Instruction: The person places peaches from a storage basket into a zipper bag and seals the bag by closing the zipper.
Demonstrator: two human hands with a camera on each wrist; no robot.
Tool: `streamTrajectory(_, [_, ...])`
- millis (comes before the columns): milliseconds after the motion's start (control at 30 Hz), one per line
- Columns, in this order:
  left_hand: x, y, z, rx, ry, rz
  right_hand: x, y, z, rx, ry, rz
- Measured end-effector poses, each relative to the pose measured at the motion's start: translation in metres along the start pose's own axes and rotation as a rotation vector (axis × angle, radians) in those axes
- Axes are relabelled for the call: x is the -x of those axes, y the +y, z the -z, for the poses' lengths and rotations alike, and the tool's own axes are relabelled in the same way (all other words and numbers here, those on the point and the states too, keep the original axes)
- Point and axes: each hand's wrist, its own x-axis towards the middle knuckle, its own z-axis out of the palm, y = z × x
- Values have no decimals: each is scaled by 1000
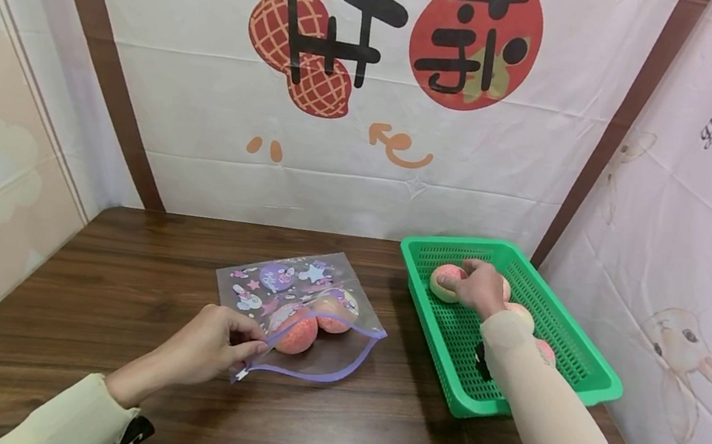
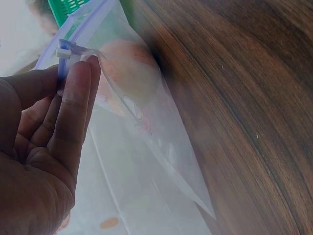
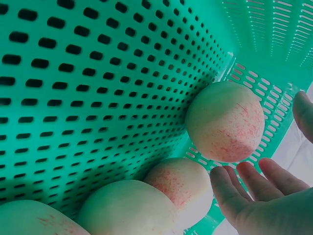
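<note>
My left hand (image 1: 215,344) pinches the near left corner of a clear printed zip bag (image 1: 262,277), close to its white slider (image 2: 63,52). The bag lies on the table with its purple-edged mouth parted toward me. Inside are two pinkish peaches, one nearer the mouth (image 1: 297,334). My right hand (image 1: 483,285) reaches into a green basket (image 1: 440,354). Its thumb and fingers are spread beside a peach (image 3: 225,122) in the basket, fingertips right at its lower side. More peaches (image 3: 127,210) lie in a row along the basket wall, partly hidden by my sleeve in the head view.
The dark wood table (image 1: 129,270) carries the bag at the middle and the basket at its right. A printed white cloth (image 1: 195,171) hangs behind, with more cloth along both sides. A small black object (image 1: 483,359) shows beside my right sleeve.
</note>
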Motion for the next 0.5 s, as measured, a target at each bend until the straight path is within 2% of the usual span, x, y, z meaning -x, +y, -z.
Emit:
streamTrajectory(333, [0, 2, 0, 12, -10, 10, -8, 2, 0, 33, -21, -48])
streamTrajectory(500, [0, 3, 1, 12, -10, 20, -11, 3, -1, 45, -25, -35])
